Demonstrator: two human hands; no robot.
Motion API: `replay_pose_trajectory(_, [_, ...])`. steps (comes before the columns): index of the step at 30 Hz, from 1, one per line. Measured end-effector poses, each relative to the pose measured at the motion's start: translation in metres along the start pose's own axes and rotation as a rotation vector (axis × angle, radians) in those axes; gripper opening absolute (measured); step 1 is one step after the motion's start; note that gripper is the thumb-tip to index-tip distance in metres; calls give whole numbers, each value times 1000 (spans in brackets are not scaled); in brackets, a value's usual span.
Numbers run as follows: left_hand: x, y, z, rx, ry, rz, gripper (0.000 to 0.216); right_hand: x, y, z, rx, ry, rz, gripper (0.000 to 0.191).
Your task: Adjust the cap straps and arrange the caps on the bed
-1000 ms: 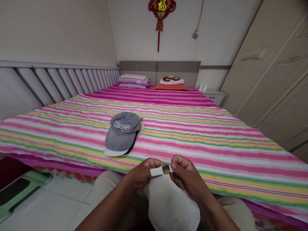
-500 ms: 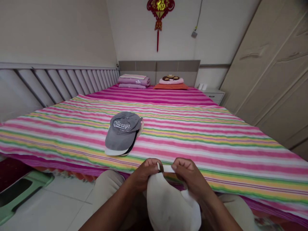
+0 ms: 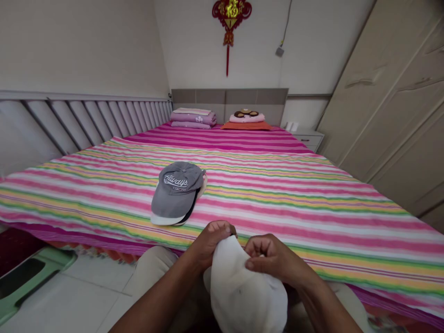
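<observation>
Striped bed (image 3: 277,194) bears gray cap (image 3: 176,192) beyond hands' white cap (image 3: 243,286).

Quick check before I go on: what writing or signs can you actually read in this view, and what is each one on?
"Always": script lettering on the front of the grey cap lying on the striped bed; the last letters are uncertain.
Small line under that script: too small to read.
Gold character on the red wall ornament: too blurred to read with certainty.
White cap held by left hand and right hand: no writing visible.
</observation>
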State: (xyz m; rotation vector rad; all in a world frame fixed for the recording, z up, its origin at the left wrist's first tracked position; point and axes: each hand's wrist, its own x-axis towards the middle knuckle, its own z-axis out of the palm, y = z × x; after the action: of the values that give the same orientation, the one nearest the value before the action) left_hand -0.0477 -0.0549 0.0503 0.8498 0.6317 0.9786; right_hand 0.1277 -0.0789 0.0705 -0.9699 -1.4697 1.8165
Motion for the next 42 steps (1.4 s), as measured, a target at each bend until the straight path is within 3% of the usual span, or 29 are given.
replay_pose_trajectory(3, [5, -3, -8, 7, -19, -22, 27, -1, -3, 3, 71, 36, -20, 29])
replay_pose_trajectory(6, [6, -6, -25, 89, -95, -83, 26, -1, -4, 1, 314, 131, -92, 27])
replay_pose_trajectory(11, [-7, -17, -57, 95, -177, -238, 28, -4, -9, -8, 618, 383, -209, 19])
replay_pose_trajectory(14, [-21, -33, -68, 5, -227, -250, 35, -7, -13, -13, 669, 544, -154, 19])
replay_pose_trajectory(16, [-28, -44, -72, -60, -210, -206, 35, -6, -13, -17, 682, 542, -70, 24])
replay_pose_trajectory(19, [-34, -48, -77, -157, -131, -112, 32, 2, -1, -32, 714, 599, -59, 21])
replay_pose_trajectory(21, [-36, -39, -82, -181, -92, -69, 33, 9, 13, -49, 748, 785, -115, 17])
replay_pose_trajectory(23, [-37, -22, -88, -168, -53, -22, 35, 12, 29, -68, 814, 1003, -109, 8])
replay_pose_trajectory(28, [-36, 43, -99, -131, 92, 154, 32, 9, 63, -101, 804, 1205, -132, 7])
replay_pose_trajectory(31, [-29, 86, -99, -165, 199, 324, 22, 8, 75, -105, 785, 1258, -145, 6])
replay_pose_trajectory(35, [-14, 125, -110, -189, 450, 489, 14, 11, 85, -103, 753, 1283, -205, 5])
replay_pose_trajectory(39, [-4, 127, -141, -149, 775, 396, 23, 12, 90, -104, 734, 1297, -246, 8])
replay_pose_trajectory(42, [-3, 114, -163, -135, 909, 327, 28, 12, 92, -106, 725, 1288, -255, 10])
